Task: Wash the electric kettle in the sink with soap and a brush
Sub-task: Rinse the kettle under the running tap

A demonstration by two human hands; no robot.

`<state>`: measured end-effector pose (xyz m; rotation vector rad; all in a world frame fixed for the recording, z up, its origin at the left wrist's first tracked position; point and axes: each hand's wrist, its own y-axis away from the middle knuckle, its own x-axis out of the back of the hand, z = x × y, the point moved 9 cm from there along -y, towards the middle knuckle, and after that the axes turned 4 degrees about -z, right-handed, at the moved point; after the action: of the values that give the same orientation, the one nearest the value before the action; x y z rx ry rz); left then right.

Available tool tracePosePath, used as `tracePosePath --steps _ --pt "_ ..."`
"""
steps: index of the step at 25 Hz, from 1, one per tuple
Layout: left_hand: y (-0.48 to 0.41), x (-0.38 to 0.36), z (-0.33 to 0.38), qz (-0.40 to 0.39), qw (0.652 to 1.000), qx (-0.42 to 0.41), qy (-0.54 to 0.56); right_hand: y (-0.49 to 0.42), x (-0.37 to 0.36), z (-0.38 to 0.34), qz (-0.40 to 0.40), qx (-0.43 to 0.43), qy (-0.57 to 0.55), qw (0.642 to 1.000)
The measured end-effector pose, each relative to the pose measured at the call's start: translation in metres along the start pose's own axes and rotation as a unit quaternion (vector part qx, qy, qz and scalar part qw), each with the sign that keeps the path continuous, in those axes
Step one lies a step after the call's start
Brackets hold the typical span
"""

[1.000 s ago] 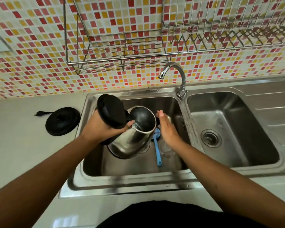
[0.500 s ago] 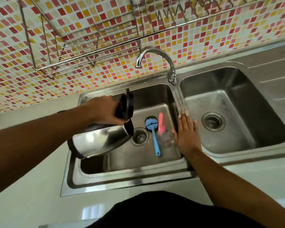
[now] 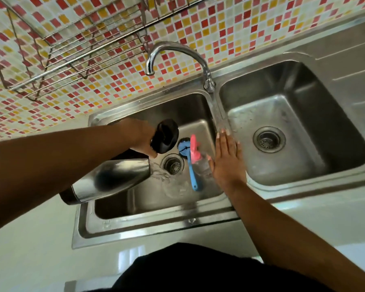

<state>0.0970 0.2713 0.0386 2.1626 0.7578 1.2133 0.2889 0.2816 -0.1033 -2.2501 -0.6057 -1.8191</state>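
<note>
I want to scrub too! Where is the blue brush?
In the head view, the blue brush lies in the left sink basin, just right of its drain, between the tipped kettle and the right hand.

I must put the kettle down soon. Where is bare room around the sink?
Free: the right basin, bare around its drain; the white counter in front of the sink. Crowded: the left basin, with blue brush, pink-capped bottle and tilted kettle held over it.

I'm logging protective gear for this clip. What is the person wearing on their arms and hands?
No sleeves show, and there are no gloves, watch or bracelet on the left hand or right hand. A black garment covers the torso.
</note>
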Motion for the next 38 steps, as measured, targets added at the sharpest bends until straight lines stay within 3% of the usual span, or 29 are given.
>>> tracePosePath --steps 15,22,27,30,33,35,36,38 --pt "-0.017 0.019 0.002 -0.047 0.994 0.032 -0.095 -0.001 -0.004 0.002 0.001 -0.001 -0.004 1.000" --pt "-0.006 0.018 -0.014 0.021 0.999 0.005 0.049 -0.002 -0.008 0.003 -0.013 -0.008 0.007 1.000" --pt "0.027 0.005 -0.048 0.108 0.972 -0.014 0.206 0.000 -0.002 0.002 -0.039 -0.002 0.009 0.999" --pt "0.046 -0.028 -0.083 0.192 0.923 -0.024 0.333 -0.010 0.012 -0.011 -0.051 -0.020 -0.109 0.992" --pt "0.061 -0.069 -0.102 0.265 0.815 -0.064 0.511 -0.027 0.041 -0.067 -0.055 0.020 -0.315 0.947" --pt "0.069 -0.095 -0.109 0.289 0.749 -0.047 0.595 -0.031 0.048 -0.115 -0.122 0.013 -0.403 0.907" --pt "0.073 -0.107 -0.111 0.297 0.718 -0.035 0.628 -0.030 0.042 -0.138 -0.188 -0.019 -0.452 0.872" --pt "0.078 -0.129 -0.111 0.300 0.679 -0.020 0.669 -0.021 0.019 -0.175 -0.302 -0.118 -0.589 0.740"
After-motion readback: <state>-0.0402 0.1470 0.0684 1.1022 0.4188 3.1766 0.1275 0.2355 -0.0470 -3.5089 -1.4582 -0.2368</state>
